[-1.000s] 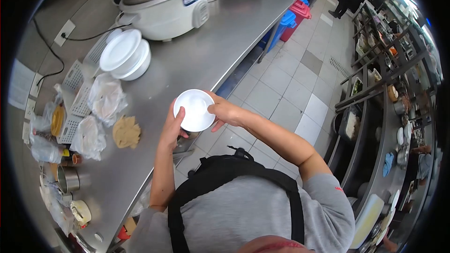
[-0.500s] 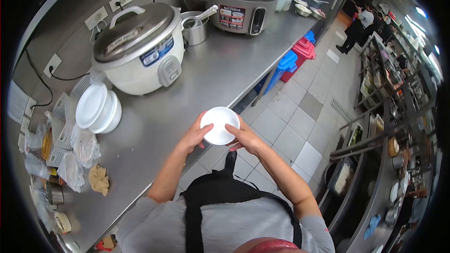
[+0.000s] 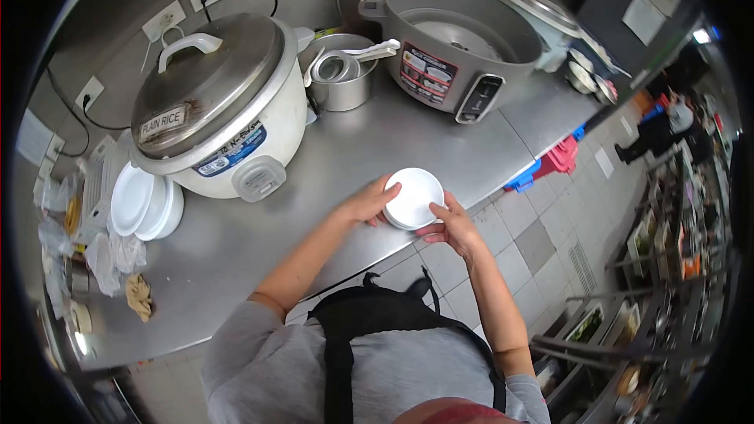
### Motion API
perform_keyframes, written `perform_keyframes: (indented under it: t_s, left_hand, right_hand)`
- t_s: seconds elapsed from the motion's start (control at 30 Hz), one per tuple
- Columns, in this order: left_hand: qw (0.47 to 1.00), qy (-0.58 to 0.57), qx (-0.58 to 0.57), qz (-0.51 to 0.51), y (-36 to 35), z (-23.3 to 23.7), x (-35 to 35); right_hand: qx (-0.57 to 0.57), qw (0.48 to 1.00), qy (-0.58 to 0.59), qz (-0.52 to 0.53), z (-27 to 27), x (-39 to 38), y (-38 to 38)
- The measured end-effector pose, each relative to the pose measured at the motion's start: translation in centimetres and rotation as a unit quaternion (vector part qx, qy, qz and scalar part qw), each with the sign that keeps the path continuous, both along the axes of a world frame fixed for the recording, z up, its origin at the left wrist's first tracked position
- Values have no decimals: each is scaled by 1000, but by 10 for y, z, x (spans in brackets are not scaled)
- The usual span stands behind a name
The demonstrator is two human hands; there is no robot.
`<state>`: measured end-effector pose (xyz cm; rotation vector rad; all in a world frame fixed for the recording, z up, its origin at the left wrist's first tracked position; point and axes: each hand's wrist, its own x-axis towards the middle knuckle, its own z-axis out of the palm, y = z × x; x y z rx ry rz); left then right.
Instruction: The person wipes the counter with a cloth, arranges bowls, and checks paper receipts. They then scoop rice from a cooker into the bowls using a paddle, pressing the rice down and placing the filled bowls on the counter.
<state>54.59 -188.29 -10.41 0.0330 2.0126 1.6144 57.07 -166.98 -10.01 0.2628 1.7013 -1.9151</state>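
Note:
Between my two hands is a small white bowl [image 3: 415, 198], held near the front edge of the steel counter [image 3: 314, 228]; a second rim seems to show under it. My left hand [image 3: 371, 202] grips its left side, thumb over the rim. On the right side, my right hand [image 3: 455, 228] closes round it with the thumb inside the rim. The bowl's inside looks bare. Ahead of my hands stands a grey rice cooker pot [image 3: 463, 55] with its lid off. A lidded white rice cooker [image 3: 228, 110] marked "PLAIN RICE" is to the left.
A metal pot [image 3: 345, 90] with ladles sits between the cookers. Stacked white bowls [image 3: 145, 204], plastic bags [image 3: 110, 263] and a tan cloth [image 3: 139, 297] are at left. Blue and red bins [image 3: 559, 155] stand beyond the counter edge. Another person [image 3: 667, 129] stands far right near shelving.
My body and view have moved closer to the cookers. Both hands have carried the white bowl forward, from beside the counter edge to over it.

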Motion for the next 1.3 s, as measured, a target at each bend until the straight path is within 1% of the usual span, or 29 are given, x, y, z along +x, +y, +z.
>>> perform_keyframes:
  t_s: [0.03,0.07,0.1,0.13,0.17,0.23,0.27,0.3,0.33,0.37,0.4,0.43,0.5,0.6,0.67,0.7,0.73,0.8,0.83,0.93,1.03,1.13,1.17,1.27,1.3]
  left_hand:
    - [987,139,-71,35,-2,-11,-18]
    - [948,273,-147,68,-10,-29,-40]
    - [885,397,-224,97,-13,-22,-55]
    - [833,434,-303,163,-18,-14,-68]
    - [768,463,-380,225,-18,19,-75]
    - [666,478,-498,283,-28,47,-109]
    - [650,407,-569,297,-36,52,-134]
    - [629,330,-634,307,-45,54,-155]
    - [614,310,-673,272,-52,56,-167]
    - [599,290,-707,238,-58,59,-178]
    - [585,268,-738,203,-59,63,-186]
    - [580,263,-751,177,-59,63,-192]
    - [572,251,-772,119,-53,66,-196]
    - [622,227,-740,119,-33,74,-205]
    - [708,194,-648,203,-20,71,-214]
    - [745,178,-595,244,-18,69,-217]
    - [752,176,-568,284,-21,68,-221]
    - [761,172,-513,358,-29,70,-226]
    - [755,188,-520,352,-34,71,-228]
    - [711,273,-542,356,-30,94,-221]
    - [716,268,-499,408,-33,121,-212]
    - [704,284,-459,461,-37,123,-189]
    - [736,291,-378,481,-32,126,-172]
    - [738,364,-248,510,-47,67,-136]
    - [784,318,-144,514,-41,64,-115]
  right_hand:
    - [-9,1000,-4,5,-3,-16,7]
    - [1,1000,-1,14,-5,-33,14]
    - [10,1000,2,24,-8,-48,20]
    - [18,999,5,34,-10,-62,26]
    - [40,996,34,69,-3,-74,31]
    - [78,989,100,75,-14,-102,43]
    - [92,984,135,75,-22,-115,48]
    - [128,955,262,61,-35,-128,51]
    - [186,911,358,82,-29,-140,52]
    - [240,853,453,99,-20,-151,53]
    - [289,781,543,112,-10,-162,54]
    - [270,762,578,114,-2,-173,51]
    - [214,762,593,150,9,-191,45]
    - [155,776,580,194,12,-208,32]
    - [128,782,569,221,6,-215,21]
    - [129,774,569,244,10,-216,16]
    - [123,770,566,269,7,-219,11]
    - [111,760,557,315,0,-222,0]
    - [102,759,566,307,-1,-221,-4]
    - [101,759,557,321,0,-220,-16]
    - [128,748,581,294,6,-218,-26]
    - [184,745,568,297,11,-222,-36]
    - [201,759,547,291,14,-222,-40]
    - [221,717,616,242,20,-235,-57]
    - [217,698,647,216,26,-240,-66]
